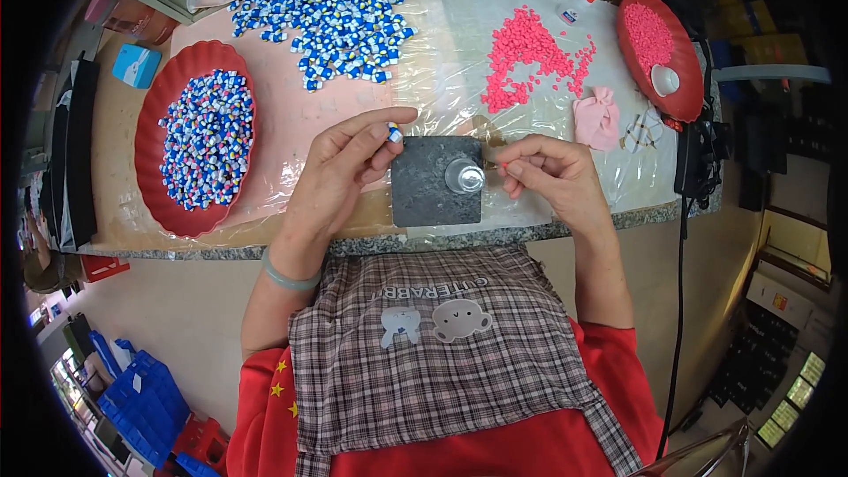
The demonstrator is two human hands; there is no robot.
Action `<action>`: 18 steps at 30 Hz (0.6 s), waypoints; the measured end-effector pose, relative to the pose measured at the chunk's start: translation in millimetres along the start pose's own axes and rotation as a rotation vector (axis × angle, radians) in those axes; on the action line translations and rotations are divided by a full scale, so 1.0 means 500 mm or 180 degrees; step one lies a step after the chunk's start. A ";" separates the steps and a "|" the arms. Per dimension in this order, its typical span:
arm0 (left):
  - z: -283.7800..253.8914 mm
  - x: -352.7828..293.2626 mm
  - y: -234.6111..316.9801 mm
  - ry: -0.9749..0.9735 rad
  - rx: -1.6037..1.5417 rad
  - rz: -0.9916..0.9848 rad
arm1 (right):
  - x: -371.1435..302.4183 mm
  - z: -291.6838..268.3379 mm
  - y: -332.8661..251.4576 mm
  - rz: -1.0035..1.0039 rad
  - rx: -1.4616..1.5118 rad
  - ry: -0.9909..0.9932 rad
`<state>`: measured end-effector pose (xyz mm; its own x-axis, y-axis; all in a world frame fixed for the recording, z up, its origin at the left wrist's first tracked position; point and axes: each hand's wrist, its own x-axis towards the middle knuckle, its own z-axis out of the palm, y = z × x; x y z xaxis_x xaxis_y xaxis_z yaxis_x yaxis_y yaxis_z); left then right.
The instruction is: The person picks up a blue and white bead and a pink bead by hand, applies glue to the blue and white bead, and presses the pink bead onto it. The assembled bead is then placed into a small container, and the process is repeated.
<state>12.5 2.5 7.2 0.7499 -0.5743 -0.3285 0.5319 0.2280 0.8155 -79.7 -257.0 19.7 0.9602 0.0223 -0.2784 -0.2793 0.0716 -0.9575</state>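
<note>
Between the thumb and fingers of my left hand (340, 159) is a small blue-and-white piece (394, 133); the index finger stretches out past it. My right hand (561, 178) pinches a tiny pink piece (504, 165) at its fingertips. Between the hands lies a dark grey square slab (424, 199). A small clear round container (465, 176) stands on the slab's right part, just left of my right fingers. What is inside it is hard to make out.
Many blue-and-white pieces (344, 22) lie heaped at the back. At left, a red scalloped tray (146, 163) holds more. Loose pink pieces (521, 57) spread at back right, near another red tray (693, 88) with a white cup (664, 81). A pink cloth (597, 118) lies beside my right hand.
</note>
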 end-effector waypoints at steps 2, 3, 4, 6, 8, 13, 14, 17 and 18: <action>-0.005 -0.004 -0.002 -0.0051 0.0066 0.0064 | -0.002 0.004 -0.004 -0.0002 -0.0026 -0.0179; -0.005 -0.005 -0.003 -0.0092 0.0150 0.0138 | -0.003 0.004 -0.005 0.0043 -0.0015 -0.0230; -0.004 -0.004 -0.006 -0.0099 0.0136 0.0126 | -0.004 0.009 -0.012 0.0058 -0.0021 -0.0220; -0.002 -0.002 -0.010 -0.0036 0.0500 0.0200 | -0.005 0.019 -0.031 0.0349 0.0102 -0.0152; -0.005 -0.007 -0.011 -0.0042 0.0513 0.0224 | -0.006 0.024 -0.037 0.0388 -0.0002 -0.0172; -0.003 -0.009 -0.011 -0.0085 0.0399 0.0162 | 0.000 0.024 -0.038 0.0488 -0.0162 -0.0302; -0.003 -0.009 -0.013 -0.0073 0.0482 0.0181 | 0.000 0.027 -0.041 0.0544 -0.0182 -0.0262; -0.002 -0.011 -0.016 -0.0067 0.0563 0.0214 | 0.003 0.033 -0.045 0.0629 -0.0224 -0.0234; -0.001 -0.012 -0.015 -0.0082 0.0569 0.0226 | 0.003 0.036 -0.046 0.0650 -0.0242 -0.0238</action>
<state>4.3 4.6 2.6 0.7715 -0.5822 -0.2567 0.3979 0.1266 0.9087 -71.7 -240.9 42.5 0.8801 0.1026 -0.4635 -0.4643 -0.0173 -0.8855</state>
